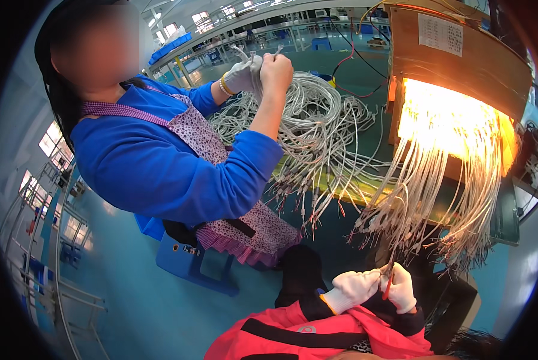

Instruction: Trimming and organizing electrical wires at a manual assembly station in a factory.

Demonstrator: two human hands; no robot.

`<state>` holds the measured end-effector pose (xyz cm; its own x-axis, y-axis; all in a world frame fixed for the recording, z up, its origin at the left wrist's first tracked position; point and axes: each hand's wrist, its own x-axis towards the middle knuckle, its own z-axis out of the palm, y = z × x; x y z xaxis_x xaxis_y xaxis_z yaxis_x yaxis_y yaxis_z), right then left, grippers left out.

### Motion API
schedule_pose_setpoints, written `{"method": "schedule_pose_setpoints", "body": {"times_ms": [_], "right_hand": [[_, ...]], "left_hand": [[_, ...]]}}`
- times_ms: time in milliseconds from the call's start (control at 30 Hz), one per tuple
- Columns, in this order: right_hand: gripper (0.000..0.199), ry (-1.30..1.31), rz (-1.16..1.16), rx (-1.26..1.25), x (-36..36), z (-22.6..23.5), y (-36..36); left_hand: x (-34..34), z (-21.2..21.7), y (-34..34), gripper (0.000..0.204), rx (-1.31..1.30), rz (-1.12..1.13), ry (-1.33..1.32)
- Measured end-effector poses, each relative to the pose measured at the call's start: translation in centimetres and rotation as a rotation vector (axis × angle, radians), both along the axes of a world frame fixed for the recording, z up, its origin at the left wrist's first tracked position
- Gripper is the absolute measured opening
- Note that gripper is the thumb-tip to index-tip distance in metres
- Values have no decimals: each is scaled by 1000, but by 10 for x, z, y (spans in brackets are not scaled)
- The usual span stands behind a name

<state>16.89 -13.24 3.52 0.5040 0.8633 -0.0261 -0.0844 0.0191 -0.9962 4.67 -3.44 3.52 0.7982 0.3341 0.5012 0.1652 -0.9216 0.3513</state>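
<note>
Wearer's white-gloved hands meet at six o'clock; the thin red wire (388, 287) pinched there is mostly hidden by the fingers (365, 279). The glowing wooden box (461, 66) at two o'clock washes out its wire ends.

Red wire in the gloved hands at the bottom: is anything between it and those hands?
Nothing visible does. The left hand and right hand already meet around the thin red wire, gloved fingers touching it. The hanging white cables dangle just above, close to the hands.
</note>
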Motion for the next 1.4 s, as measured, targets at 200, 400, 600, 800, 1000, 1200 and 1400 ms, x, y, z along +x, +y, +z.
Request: {"method": "schedule_pose_setpoints", "body": {"times_ms": [200,400,600,800,1000,1200,1400], "right_hand": [[12,-502,-44,2,-1,10,6],[24,-697,2,46,-1,22,19],[15,-700,310,-171,40,104,53],[35,-1009,269,203,57,240,187],[71,-1390,208,-212,75,334,296],[72,-1451,200,-405,66,368,352],[57,-1570,210,-429,57,371,363]], "left_hand": [[1,-7,-11,17,-665,98,60],[0,-6,-2,27,-1685,-127,-61],[-5,1,42,31,-963,-19,-280],[12,67,129,20,4,240,-156],[50,50,177,12,-94,147,-107],[36,53,182,21,-278,218,-162],[38,57,183,20,-261,213,-170]]}}
